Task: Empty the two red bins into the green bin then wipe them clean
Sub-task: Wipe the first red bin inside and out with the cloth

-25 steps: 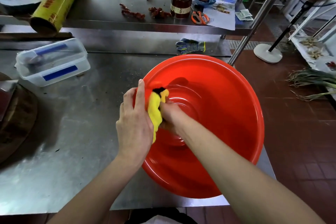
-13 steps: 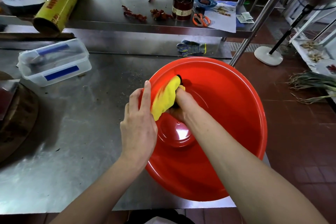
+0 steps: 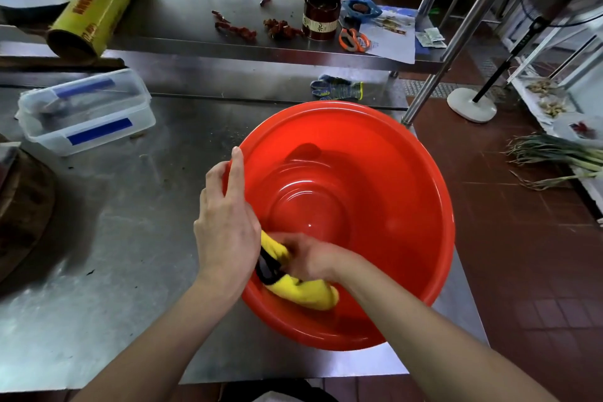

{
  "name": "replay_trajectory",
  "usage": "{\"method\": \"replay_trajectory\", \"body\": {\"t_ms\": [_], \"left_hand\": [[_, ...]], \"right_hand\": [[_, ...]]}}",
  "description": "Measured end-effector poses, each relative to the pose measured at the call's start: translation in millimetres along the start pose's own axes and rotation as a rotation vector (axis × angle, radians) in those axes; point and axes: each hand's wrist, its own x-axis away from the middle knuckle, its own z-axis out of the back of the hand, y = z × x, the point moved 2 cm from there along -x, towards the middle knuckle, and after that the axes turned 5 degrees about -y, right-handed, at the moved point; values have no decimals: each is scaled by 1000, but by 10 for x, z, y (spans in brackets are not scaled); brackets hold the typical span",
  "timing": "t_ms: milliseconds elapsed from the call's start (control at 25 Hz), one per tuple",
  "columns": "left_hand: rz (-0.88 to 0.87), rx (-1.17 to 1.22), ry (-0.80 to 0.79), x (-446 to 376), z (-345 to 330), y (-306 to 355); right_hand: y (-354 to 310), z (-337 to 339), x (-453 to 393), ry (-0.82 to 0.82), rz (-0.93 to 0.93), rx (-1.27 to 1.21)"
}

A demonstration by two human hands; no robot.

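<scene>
A large round red bin (image 3: pixel 385 192) sits on the steel table (image 3: pixel 114 238) near its right end, with its inside empty and glossy. My left hand (image 3: pixel 226 225) grips the bin's left rim, index finger pointing up along the edge. My right hand (image 3: pixel 306 259) is inside the bin at its near-left wall and holds a yellow cloth (image 3: pixel 306 294) with a black edge pressed against the red surface. No second red bin and no green bin are in view.
A clear lidded box (image 3: pixel 88 111) stands at the table's left. The shelf behind carries a yellow roll (image 3: pixel 98 0), dried chillies (image 3: pixel 261 28), a dark tin (image 3: pixel 321 16) and orange scissors (image 3: pixel 354 39). A glove (image 3: pixel 339 88) lies behind the bin. Spring onions (image 3: pixel 554 157) lie right.
My right hand has swept the yellow cloth from the bin's upper-left wall down to its near-left wall. My left hand stays on the left rim.
</scene>
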Motion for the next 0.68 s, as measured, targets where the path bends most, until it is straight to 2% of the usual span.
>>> {"method": "replay_trajectory", "body": {"t_ms": [80,240,440,680], "left_hand": [[10,2,4,-10,-11,-23],[30,13,-4,-47,-28,-77],[37,26,-9,-73,-18,-123],[-88,56,-9,-10,5,-4]], "right_hand": [[95,40,92,-128,-34,246],[236,144,268,-275,-126,446],[343,256,426,-324,-325,737],[419,115,334,-473,-347,784]]}}
